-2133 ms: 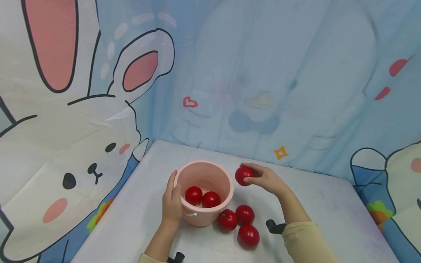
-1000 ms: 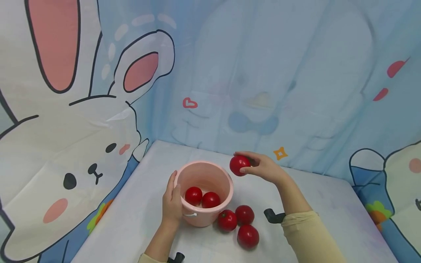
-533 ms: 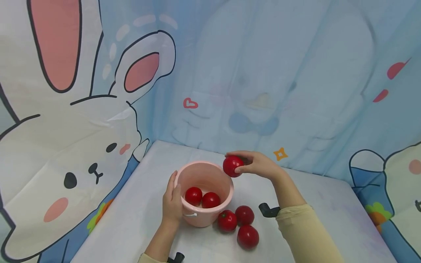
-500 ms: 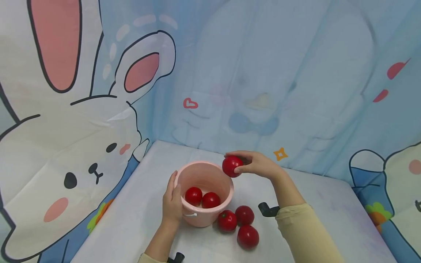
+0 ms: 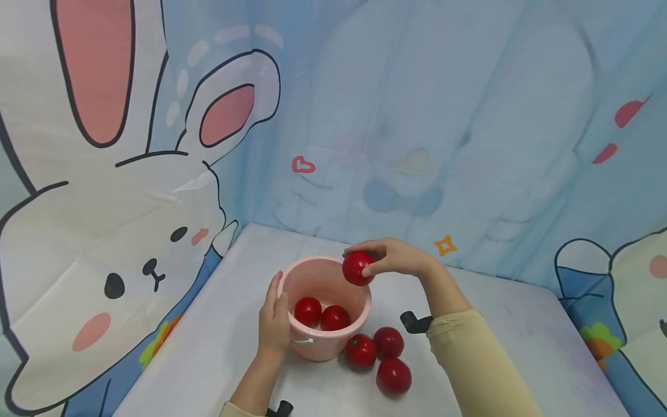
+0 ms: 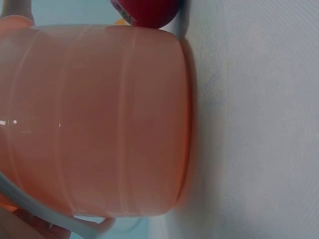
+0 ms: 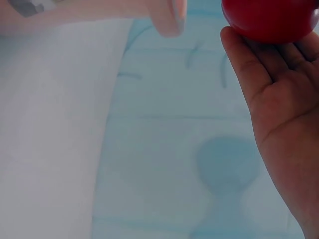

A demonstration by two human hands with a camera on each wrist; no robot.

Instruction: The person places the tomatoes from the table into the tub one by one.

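A pink bucket (image 5: 318, 347) stands on the table with two tomatoes in it, a left one (image 5: 308, 311) and a right one (image 5: 335, 318). My left hand (image 5: 274, 324) holds the bucket's left side near the rim. Between the thumb and fingers of my right hand (image 5: 396, 258) is another red tomato (image 5: 357, 268), raised over the bucket's far right rim. The right wrist view shows this tomato (image 7: 271, 17) at the top, against the fingers. In the left wrist view the bucket wall (image 6: 99, 119) fills much of the picture, with its pale handle (image 6: 50, 211) below.
Three more tomatoes lie by the bucket's right side: one with a green top (image 5: 361, 351), one behind it (image 5: 388, 343) and one nearer me (image 5: 394, 376). The white tabletop (image 5: 500, 341) meets a printed cloth backdrop (image 5: 333, 116) at the rear and left.
My right hand has carried its tomato leftward, from beside the bucket to over its rim. My left hand, the bucket and the other tomatoes keep their places.
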